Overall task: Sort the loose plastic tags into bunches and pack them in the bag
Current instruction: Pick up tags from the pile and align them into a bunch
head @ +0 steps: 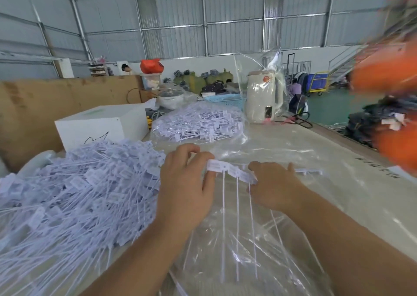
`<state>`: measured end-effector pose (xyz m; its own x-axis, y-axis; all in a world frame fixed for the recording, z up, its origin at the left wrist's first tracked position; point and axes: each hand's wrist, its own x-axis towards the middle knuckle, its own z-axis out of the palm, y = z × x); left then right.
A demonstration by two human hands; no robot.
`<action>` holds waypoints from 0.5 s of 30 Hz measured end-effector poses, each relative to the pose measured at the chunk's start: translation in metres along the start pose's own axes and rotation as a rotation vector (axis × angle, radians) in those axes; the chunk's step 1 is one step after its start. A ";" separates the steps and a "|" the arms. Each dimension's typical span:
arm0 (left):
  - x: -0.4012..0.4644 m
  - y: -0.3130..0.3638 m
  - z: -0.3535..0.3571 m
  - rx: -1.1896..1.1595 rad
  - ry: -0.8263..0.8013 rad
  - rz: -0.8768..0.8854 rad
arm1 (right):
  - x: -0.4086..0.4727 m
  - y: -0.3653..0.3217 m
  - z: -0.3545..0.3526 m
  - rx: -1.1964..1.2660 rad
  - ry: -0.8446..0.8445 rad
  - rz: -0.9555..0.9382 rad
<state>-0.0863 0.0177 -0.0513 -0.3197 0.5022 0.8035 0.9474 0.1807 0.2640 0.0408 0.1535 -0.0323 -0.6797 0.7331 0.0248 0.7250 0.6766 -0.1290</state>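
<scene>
Left hand: our left hand (188, 183) pinches the near end of a short row of white plastic tags (230, 171), fingers curled over the first label.
Right hand: our right hand (274, 186) grips the far end of the same row, its fingers curled over the labels; a few more labels stick out past it to the right.
Tags we hold: the flat labels sit side by side between our hands, and their thin tails hang straight down toward us over the clear plastic.
Loose pile: a large heap of loose tags (74, 189) lies on the table to the left of our left hand, tails fanned toward the near edge.
Clear bag: an open clear plastic bag (248, 246) lies crumpled under and in front of our hands; we see a few thin tag tails through it.
Packed bag: beyond our hands a filled clear bag of tags (198, 123) rests on the table (338, 160).
Left background: a white box (101, 124) stands behind the loose pile.
Far background: a cream electric kettle (262, 97), wrapped in clear film, stands to the right of the packed bag.
</scene>
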 end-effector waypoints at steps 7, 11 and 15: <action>-0.001 -0.006 0.006 -0.062 -0.140 -0.019 | -0.014 -0.002 -0.015 0.132 -0.062 -0.139; 0.000 -0.003 0.007 -0.044 -0.125 0.043 | -0.031 -0.012 -0.033 0.431 -0.033 -0.458; -0.001 0.001 0.007 -0.085 -0.160 0.015 | -0.031 -0.030 -0.019 0.560 0.086 -0.443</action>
<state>-0.0854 0.0233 -0.0562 -0.2968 0.6338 0.7142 0.9477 0.1034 0.3021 0.0423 0.1119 -0.0107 -0.8690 0.4165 0.2674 0.2016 0.7913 -0.5772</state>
